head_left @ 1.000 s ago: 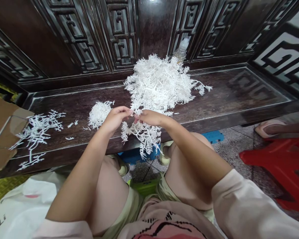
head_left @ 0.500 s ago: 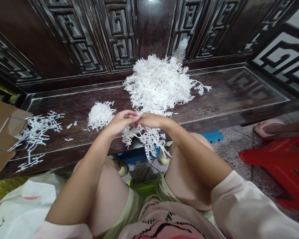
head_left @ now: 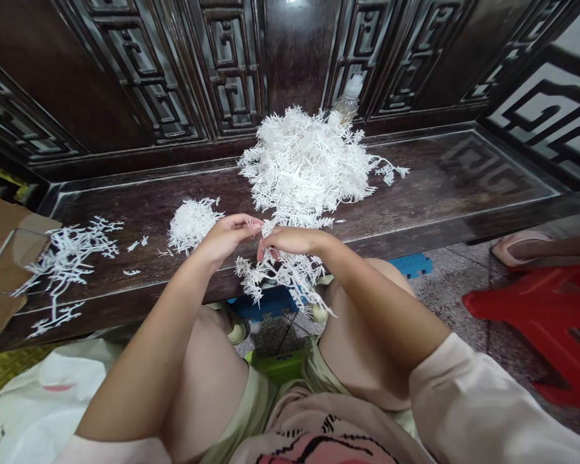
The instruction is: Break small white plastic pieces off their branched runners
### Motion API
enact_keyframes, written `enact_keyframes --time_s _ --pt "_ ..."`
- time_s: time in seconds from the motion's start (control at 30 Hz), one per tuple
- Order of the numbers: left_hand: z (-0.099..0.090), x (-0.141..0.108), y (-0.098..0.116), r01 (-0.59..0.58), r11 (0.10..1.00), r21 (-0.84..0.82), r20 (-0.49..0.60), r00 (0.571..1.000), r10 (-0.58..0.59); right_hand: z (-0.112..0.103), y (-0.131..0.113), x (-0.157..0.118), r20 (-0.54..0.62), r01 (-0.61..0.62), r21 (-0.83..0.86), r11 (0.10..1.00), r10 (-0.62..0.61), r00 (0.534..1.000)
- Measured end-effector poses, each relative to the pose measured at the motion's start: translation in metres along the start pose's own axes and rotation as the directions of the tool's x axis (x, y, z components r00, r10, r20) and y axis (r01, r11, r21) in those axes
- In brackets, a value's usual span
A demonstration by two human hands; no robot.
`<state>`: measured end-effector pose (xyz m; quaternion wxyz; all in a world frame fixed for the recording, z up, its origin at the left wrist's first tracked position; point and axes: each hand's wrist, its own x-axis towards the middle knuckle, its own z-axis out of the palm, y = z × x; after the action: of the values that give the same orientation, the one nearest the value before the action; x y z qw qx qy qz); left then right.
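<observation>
My right hand (head_left: 292,240) is closed around a white branching plastic sprig (head_left: 297,277), which hangs below the fingers over the bench's front edge. One white tip (head_left: 269,225) of it sticks up above the knuckles. Close beside it, my left hand (head_left: 228,237) has thumb and fingers pinched together near that tip; thin white bits show at the fingers, but what they hold is too small to name. A large heap of white sprigs (head_left: 307,161) lies just beyond my hands. Left of my left hand sits a small pile of short white pieces (head_left: 192,224).
On the dark wooden bench (head_left: 430,167), bare white branched stems (head_left: 77,251) lie at the left by a cardboard box (head_left: 0,245). A clear bottle (head_left: 350,96) stands behind the heap. A red stool (head_left: 541,316) and another person's foot (head_left: 517,248) are at right.
My hands have moved slightly apart, and a white tip now shows between them. The hanging sprig has shifted a little in my right hand.
</observation>
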<state>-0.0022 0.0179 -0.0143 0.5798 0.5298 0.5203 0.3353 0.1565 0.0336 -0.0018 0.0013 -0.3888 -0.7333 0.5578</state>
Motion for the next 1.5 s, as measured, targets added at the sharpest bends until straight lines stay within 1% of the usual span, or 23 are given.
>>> enact_keyframes --time_s 0.1,0.2,0.3,0.37,0.47,0.53,0.63,0.7,0.77,0.87,0.93,1.03,1.13,1.17,1.2,1.23,1.27,1.3,1.33,1.37,1.4,1.43,1.5 --pt "-0.002 0.003 -0.004 -0.037 0.999 0.003 -0.140 0.989 0.037 0.003 0.003 0.004 -0.180 0.055 0.048 0.997 -0.045 0.983" --pt "-0.003 0.006 -0.005 -0.061 0.998 -0.027 -0.227 0.972 0.053 0.007 0.005 0.007 -0.338 0.126 0.077 0.989 -0.093 0.936" --pt "-0.003 0.006 -0.005 -0.054 0.991 -0.124 -0.233 0.972 0.024 0.012 0.007 0.012 -0.415 0.150 0.086 0.985 -0.101 0.904" --pt "-0.003 0.006 -0.004 -0.046 0.987 -0.152 -0.230 0.973 0.011 0.014 0.007 0.014 -0.455 0.172 0.106 0.979 -0.106 0.884" --pt "-0.002 0.005 -0.004 -0.048 0.997 -0.068 -0.267 0.963 0.028 0.015 0.005 0.017 -0.520 0.174 0.143 0.974 -0.076 0.851" --pt "-0.002 0.005 -0.005 -0.057 0.998 -0.002 -0.248 0.967 0.055 0.014 0.004 0.016 -0.540 0.152 0.175 0.973 -0.034 0.841" --pt "0.000 0.005 -0.005 -0.075 0.994 0.073 -0.141 0.986 0.085 0.012 0.002 0.014 -0.551 0.090 0.193 0.977 0.032 0.834" --pt "0.002 0.004 -0.006 -0.090 0.979 0.184 -0.104 0.988 0.110 0.011 0.002 0.012 -0.547 0.040 0.167 0.985 0.059 0.835" --pt "0.005 0.003 -0.005 -0.109 0.924 0.366 -0.079 0.986 0.147 0.010 0.002 0.011 -0.536 0.013 0.154 0.988 0.072 0.841" --pt "0.009 -0.001 -0.004 -0.158 0.796 0.584 -0.018 0.978 0.207 0.010 0.005 0.012 -0.529 0.020 0.207 0.978 0.095 0.843" --pt "0.011 -0.002 -0.003 -0.184 0.767 0.615 0.006 0.974 0.228 0.010 0.006 0.012 -0.521 0.024 0.238 0.971 0.106 0.847" --pt "0.011 -0.001 -0.003 -0.176 0.777 0.605 0.004 0.976 0.217 0.012 0.006 0.014 -0.507 0.025 0.235 0.972 0.101 0.856" --pt "0.015 0.001 -0.005 -0.127 0.775 0.619 -0.054 0.978 0.204 0.016 0.007 0.019 -0.502 0.016 0.250 0.968 0.116 0.857" --pt "0.018 0.001 -0.004 -0.118 0.767 0.631 -0.085 0.972 0.219 0.016 0.009 0.022 -0.517 0.013 0.257 0.966 0.126 0.847" --pt "0.021 0.000 -0.003 -0.123 0.755 0.644 -0.105 0.963 0.247 0.014 0.012 0.024 -0.553 0.012 0.258 0.966 0.137 0.822" --pt "0.025 -0.002 -0.001 -0.145 0.741 0.655 -0.112 0.952 0.285 0.010 0.015 0.026 -0.605 0.007 0.241 0.971 0.144 0.783" --pt "0.028 -0.004 0.002 -0.175 0.729 0.662 -0.113 0.938 0.328 0.004 0.019 0.027 -0.665 -0.015 0.225 0.974 0.165 0.729" --pt "0.031 -0.008 0.005 -0.205 0.722 0.661 -0.117 0.922 0.369 -0.004 0.023 0.027 -0.737 -0.045 0.235 0.971 0.209 0.642" --pt "0.031 -0.012 0.009 -0.226 0.721 0.655 -0.128 0.907 0.401 -0.013 0.027 0.026 -0.775 -0.049 0.269 0.962 0.246 0.583" --pt "0.029 -0.014 0.012 -0.229 0.727 0.647 -0.150 0.897 0.416 -0.022 0.029 0.023 -0.786 -0.034 0.297 0.954 0.264 0.558" --pt "0.023 -0.016 0.014 -0.207 0.735 0.645 -0.187 0.890 0.415 -0.029 0.031 0.019 -0.784 -0.017 0.310 0.951 0.266 0.561" --pt "0.015 -0.015 0.015 -0.162 0.739 0.655 -0.231 0.887 0.399 -0.035 0.032 0.013 -0.760 -0.004 0.323 0.947 0.261 0.595" --pt "-0.011 -0.006 0.010 -0.025 0.722 0.691 -0.312 0.891 0.330 -0.040 0.029 0.002 -0.672 0.006 0.347 0.938 0.244 0.699"
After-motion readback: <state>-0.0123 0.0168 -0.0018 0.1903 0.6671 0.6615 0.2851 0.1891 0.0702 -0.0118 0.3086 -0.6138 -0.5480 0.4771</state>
